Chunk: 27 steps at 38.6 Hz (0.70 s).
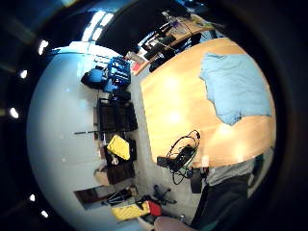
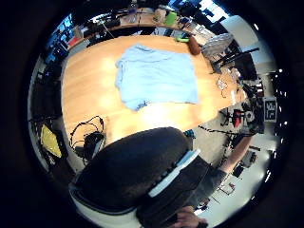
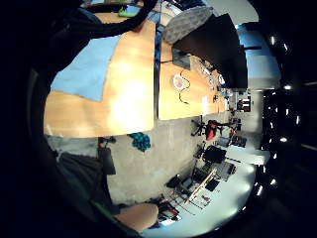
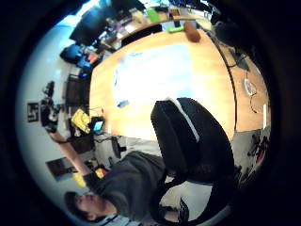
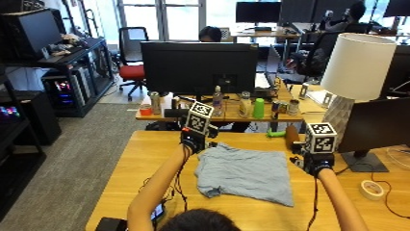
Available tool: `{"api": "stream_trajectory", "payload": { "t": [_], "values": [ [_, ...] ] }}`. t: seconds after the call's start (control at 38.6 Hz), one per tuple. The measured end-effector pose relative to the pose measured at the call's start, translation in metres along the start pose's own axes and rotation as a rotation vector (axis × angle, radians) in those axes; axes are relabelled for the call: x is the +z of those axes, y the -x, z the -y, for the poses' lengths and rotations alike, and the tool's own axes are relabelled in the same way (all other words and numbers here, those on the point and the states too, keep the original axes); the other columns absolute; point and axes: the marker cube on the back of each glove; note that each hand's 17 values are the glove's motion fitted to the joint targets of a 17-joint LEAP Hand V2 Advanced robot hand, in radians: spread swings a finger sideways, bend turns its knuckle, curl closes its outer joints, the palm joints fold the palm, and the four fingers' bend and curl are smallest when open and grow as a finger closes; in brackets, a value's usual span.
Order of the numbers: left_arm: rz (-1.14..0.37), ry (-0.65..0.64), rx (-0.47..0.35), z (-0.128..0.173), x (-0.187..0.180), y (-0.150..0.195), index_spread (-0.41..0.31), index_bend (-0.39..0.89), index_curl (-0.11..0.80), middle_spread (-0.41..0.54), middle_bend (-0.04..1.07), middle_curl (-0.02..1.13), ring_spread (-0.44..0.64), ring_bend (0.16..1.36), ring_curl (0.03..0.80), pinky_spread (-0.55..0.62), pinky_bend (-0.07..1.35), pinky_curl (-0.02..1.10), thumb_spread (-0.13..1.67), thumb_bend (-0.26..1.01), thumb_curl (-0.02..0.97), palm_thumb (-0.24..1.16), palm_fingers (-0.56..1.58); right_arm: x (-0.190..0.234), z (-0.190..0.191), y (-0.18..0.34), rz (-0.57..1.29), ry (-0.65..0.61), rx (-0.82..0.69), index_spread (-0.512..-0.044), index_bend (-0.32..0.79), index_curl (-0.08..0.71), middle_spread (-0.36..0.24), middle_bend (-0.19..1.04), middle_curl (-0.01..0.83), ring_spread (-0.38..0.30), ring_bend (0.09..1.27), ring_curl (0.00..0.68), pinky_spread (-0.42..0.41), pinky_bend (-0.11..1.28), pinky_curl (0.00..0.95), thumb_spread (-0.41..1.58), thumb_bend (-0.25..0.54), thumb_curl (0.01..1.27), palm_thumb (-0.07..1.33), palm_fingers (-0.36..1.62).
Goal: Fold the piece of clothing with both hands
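While the light blue garment (image 5: 243, 173) lies spread and rumpled on the wooden surface (image 5: 128, 178), no fold is evident. The left hand (image 5: 193, 139) and right hand (image 5: 315, 162) are raised clear of it; finger state cannot be told. All folding remains.

Bare table (image 5: 137, 166) is lying open on both sides of the garment (image 5: 243, 173), while a brown cylinder (image 5: 292, 134) and green object (image 5: 276, 134) are crowding the far edge.
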Motion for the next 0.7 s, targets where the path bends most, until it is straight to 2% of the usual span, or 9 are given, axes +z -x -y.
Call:
{"api": "stream_trajectory", "payload": {
  "t": [0.03,0.1,0.23,0.44,0.7],
  "values": [
    [0.000,0.003,0.001,0.000,0.001,-0.001,0.044,0.00,-0.012,0.103,0.16,0.03,0.13,0.45,0.082,0.16,0.41,0.09,0.33,-0.05,0.019,-0.06,0.18,0.000,0.000,0.000,-0.002,-0.001,-0.001,-0.163,0.20,0.059,-0.028,0.24,0.065,-0.009,0.40,0.079,0.065,0.38,0.082,0.43,0.192,0.05,0.30,0.67],
    [0.005,0.017,0.007,0.000,0.003,-0.004,0.057,0.03,-0.002,0.142,0.17,0.06,0.18,0.53,0.132,0.22,0.47,0.14,0.47,-0.06,0.035,-0.07,0.13,0.001,-0.004,0.000,-0.010,-0.007,-0.006,-0.217,0.18,0.128,-0.037,0.23,0.109,-0.013,0.43,0.150,0.088,0.39,0.150,0.64,0.208,0.06,0.33,0.65],
    [0.022,0.026,0.019,0.000,0.003,-0.010,0.072,0.06,0.012,0.181,0.20,0.10,0.24,0.60,0.180,0.28,0.52,0.20,0.61,-0.06,0.061,-0.08,0.08,-0.001,-0.011,-0.001,-0.004,-0.010,-0.012,-0.270,0.16,0.182,-0.047,0.23,0.164,-0.016,0.43,0.205,0.111,0.39,0.202,0.89,0.206,0.09,0.36,0.63],
    [0.010,0.029,0.032,0.004,0.004,-0.013,0.082,0.10,0.041,0.211,0.21,0.16,0.29,0.66,0.214,0.33,0.56,0.24,0.73,-0.07,0.091,-0.09,0.03,-0.009,-0.012,-0.001,0.007,-0.026,-0.005,-0.305,0.15,0.224,-0.053,0.21,0.223,-0.027,0.41,0.239,0.127,0.38,0.241,1.09,0.178,0.11,0.37,0.62],
    [-0.013,0.005,0.044,0.000,0.015,-0.008,0.086,0.11,0.077,0.228,0.21,0.21,0.30,0.69,0.235,0.34,0.59,0.28,0.78,-0.07,0.118,-0.09,0.00,-0.007,0.001,-0.005,0.017,0.053,0.033,-0.325,0.10,0.232,-0.054,0.18,0.265,-0.025,0.43,0.277,0.134,0.41,0.286,1.19,0.127,0.14,0.38,0.56]
  ]
}}
